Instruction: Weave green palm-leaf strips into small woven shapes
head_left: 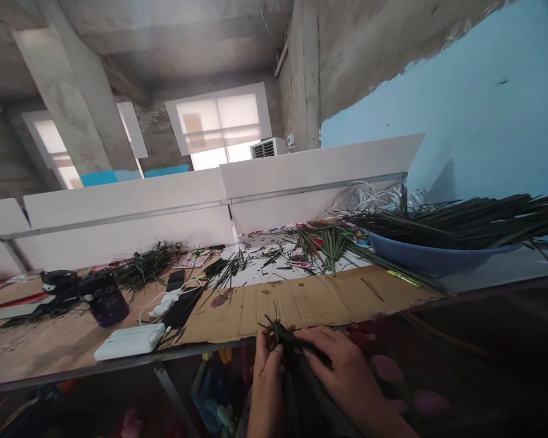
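Left grip and right grip on green strips (cardboard just beyond).

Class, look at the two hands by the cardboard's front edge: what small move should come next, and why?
Probably the right hand should gather in the stray tips of the green strands while the left hand steadies them: both hands are at the bunch, and several tips splay out unevenly above it.

no words, numbers or brand names that I can read, pale marks on the dark cup too small for me, nothing legible on the air conditioner
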A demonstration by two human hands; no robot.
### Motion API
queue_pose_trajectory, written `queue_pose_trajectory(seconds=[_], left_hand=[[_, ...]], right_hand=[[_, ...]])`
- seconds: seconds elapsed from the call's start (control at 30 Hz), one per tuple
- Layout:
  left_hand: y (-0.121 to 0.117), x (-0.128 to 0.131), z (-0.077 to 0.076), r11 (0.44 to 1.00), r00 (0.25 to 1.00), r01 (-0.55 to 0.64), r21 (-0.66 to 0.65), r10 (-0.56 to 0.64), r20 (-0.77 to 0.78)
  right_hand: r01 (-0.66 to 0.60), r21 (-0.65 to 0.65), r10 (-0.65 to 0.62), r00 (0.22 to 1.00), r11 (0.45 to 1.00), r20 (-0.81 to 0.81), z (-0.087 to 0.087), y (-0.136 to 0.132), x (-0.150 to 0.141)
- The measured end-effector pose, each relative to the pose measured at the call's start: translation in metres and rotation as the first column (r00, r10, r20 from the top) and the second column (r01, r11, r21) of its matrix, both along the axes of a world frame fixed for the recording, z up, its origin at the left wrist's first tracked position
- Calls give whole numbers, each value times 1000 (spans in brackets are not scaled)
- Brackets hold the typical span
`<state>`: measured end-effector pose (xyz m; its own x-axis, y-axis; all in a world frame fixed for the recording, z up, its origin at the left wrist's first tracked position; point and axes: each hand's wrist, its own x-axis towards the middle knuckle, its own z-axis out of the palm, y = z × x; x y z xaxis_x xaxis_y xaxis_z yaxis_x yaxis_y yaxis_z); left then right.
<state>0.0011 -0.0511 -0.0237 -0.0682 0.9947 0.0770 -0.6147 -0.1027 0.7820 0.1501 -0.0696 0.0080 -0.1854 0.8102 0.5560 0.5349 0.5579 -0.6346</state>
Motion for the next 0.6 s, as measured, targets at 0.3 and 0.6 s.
queue_pose_trajectory(seconds=[0.3, 0.6], left_hand=[[-6, 8, -2, 996, 995, -80, 32, 82, -64], [-4, 8, -2, 995, 994, -88, 47, 91, -54]], right_hand=[[1, 76, -3, 1000, 997, 28, -4, -2, -3], [36, 150, -48, 996, 988, 75, -10, -3, -4]])
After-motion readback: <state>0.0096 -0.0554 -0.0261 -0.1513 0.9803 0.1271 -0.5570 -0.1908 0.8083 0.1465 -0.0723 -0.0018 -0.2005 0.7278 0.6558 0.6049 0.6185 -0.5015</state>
